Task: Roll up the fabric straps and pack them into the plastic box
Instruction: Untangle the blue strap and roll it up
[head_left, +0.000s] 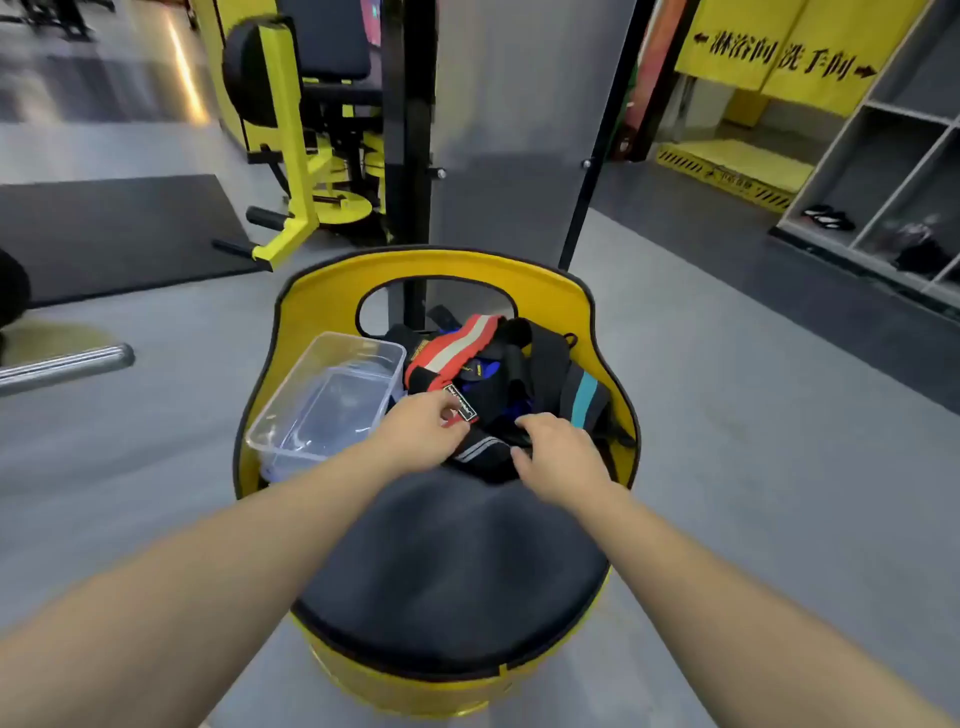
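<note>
— Where are your hands just now?

— Both on the heap of fabric straps (498, 374) piled at the back of the yellow chair (332, 291), on its black seat (447, 561). My left hand (423, 428) pinches the end of the nearest one, a black strap (480, 449) with a pale stripe, fingers curled on it by the little label. My right hand (558, 457) lies on the same strap's other side, fingers bent over the cloth; whether they truly grip it I cannot tell, the knuckles hide it.

— And the plastic box (327, 400)?

— To the left of the heap, just beside it, clear-walled, nothing rolled in it yet (so I judge the packing has barely begun). My left hand is the nearer to it.

— How does the strap lie?

— Crosswise between my hands, left to right. I'd guess it wants drawing out toward me, onto the bare seat, then rolling along that length.
</note>
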